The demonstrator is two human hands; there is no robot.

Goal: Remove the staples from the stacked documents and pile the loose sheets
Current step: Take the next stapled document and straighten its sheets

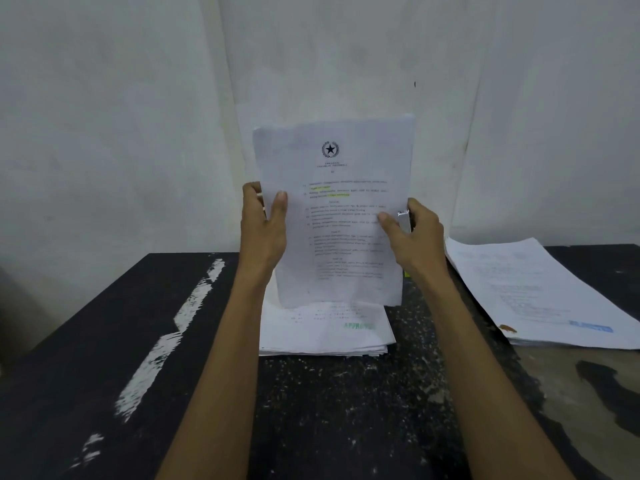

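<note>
Held document: a sheaf of white printed sheets, the held document (334, 216), stands upright in the middle of the frame, raised above the worktop. Its front page carries a star emblem near the top, with yellow-highlighted lines in the text below.
Left hand: the left hand (265, 226) grips the sheaf's left edge, thumb flat on the front page and fingers curled behind.
Right hand: the right hand (415, 233) grips the right edge at about the same height, thumb on the front page and the other fingers behind.
Metal piece: a small shiny metal piece (403, 218) sits in the right hand against the paper's edge. It may be a staple tool, but it is too blurred to tell.
Centre stack: a centre stack (329, 336) of white sheets lies flat on the worktop just below the held sheaf, which hides its upper part. A green stamp shows on its top page.
Right pile: a thicker right pile (540, 292) of white sheets lies at the right of the frame, angled and apart from the centre stack. It has a blue mark and a small brown spot near its lower edge.
Worktop: the dark worktop (86, 323) fills the lower frame. It has white streaks at the left, pale speckles in the middle and a worn patch at the lower right.
Wall: a whitish wall (138, 116) fills the upper frame behind everything.
</note>
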